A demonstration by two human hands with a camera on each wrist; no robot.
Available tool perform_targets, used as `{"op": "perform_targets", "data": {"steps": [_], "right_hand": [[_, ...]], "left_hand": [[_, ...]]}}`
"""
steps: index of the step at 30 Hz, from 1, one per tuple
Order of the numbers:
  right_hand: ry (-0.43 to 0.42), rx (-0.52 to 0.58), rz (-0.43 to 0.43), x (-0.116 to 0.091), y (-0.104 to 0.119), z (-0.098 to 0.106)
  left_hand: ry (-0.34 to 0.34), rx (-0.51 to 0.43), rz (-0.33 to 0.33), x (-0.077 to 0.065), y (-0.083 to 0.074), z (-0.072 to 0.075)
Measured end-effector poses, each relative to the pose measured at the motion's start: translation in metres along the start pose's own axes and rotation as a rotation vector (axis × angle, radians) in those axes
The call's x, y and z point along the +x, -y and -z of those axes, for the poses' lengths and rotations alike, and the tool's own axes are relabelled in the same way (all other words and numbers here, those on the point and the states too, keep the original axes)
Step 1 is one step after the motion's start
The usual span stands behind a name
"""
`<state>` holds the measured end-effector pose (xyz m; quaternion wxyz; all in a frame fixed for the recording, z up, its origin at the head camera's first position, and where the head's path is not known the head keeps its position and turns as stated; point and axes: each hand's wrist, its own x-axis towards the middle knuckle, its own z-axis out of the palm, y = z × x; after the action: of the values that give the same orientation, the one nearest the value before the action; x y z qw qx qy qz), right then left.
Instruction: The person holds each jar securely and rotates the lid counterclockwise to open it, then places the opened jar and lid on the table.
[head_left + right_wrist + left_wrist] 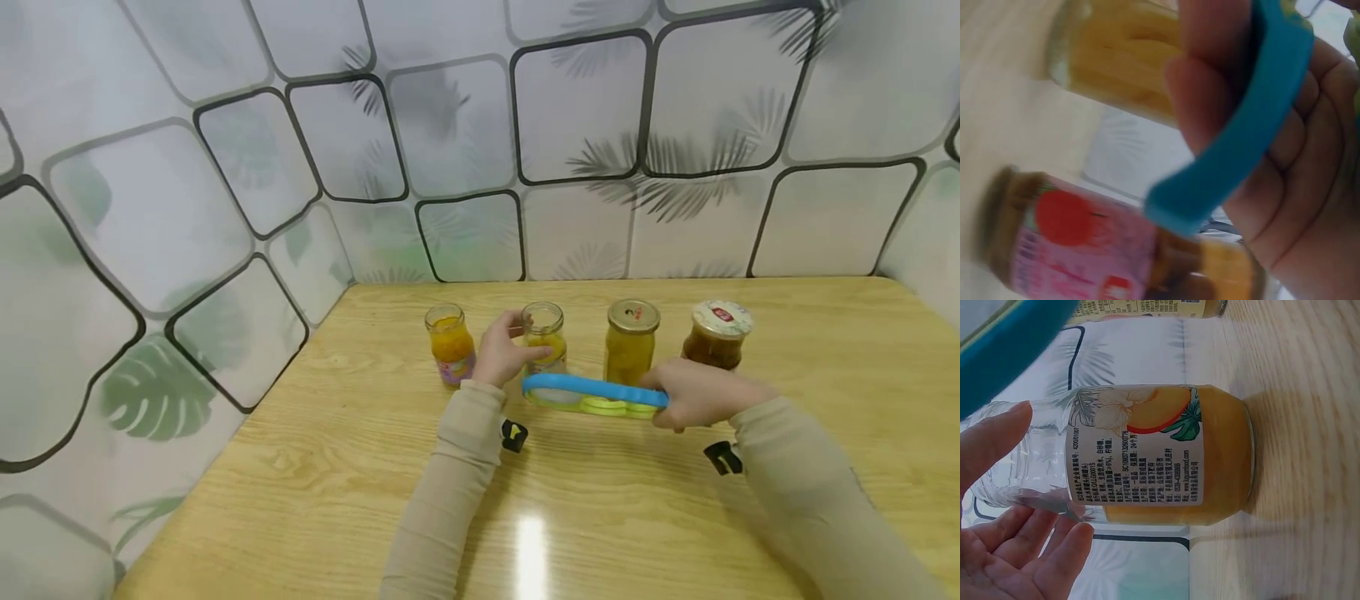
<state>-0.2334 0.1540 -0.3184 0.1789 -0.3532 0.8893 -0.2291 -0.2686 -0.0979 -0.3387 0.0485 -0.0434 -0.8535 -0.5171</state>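
Observation:
In my right hand (701, 393) I grip a jar opener (581, 385) with a blue handle and green loops, its far end in front of a lidless glass jar (553, 357). That jar stands upright, with yellow contents and a white label showing a mango-like picture in the left wrist view. My left hand (502, 350) holds it around the neck, thumb (1007, 437) across the front and fingers (1054, 556) on the other side. Just behind the opener and right hand, a lidded jar of yellow fruit (628, 346) stands upright.
Left of my left hand stands another lidless jar (452, 346) with orange contents. At the right, a brown jar (716, 337) has a pale lid and, in the right wrist view, a pink label (1085, 244). A patterned wall covering (465, 125) rises behind the wooden table (322, 483).

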Motion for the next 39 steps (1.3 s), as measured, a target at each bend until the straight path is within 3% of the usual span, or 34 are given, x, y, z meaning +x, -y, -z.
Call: {"op": "perform_targets", "data": {"steps": [6, 17, 30, 39], "right_hand": [[0.106, 0.158, -0.074, 0.005, -0.008, -0.008], [0.237, 0.261, -0.096, 0.018, -0.012, -0.011], [0.409, 0.609, -0.096, 0.029, -0.027, -0.023], [0.477, 0.652, -0.198, 0.033, -0.028, -0.024]], "left_hand": [[0.001, 0.011, 0.007, 0.001, -0.001, 0.0], [0.004, 0.011, 0.008, 0.001, -0.002, 0.001], [0.005, 0.001, 0.003, 0.001, -0.002, 0.0], [0.008, 0.014, 0.006, 0.001, -0.003, 0.0]]}}
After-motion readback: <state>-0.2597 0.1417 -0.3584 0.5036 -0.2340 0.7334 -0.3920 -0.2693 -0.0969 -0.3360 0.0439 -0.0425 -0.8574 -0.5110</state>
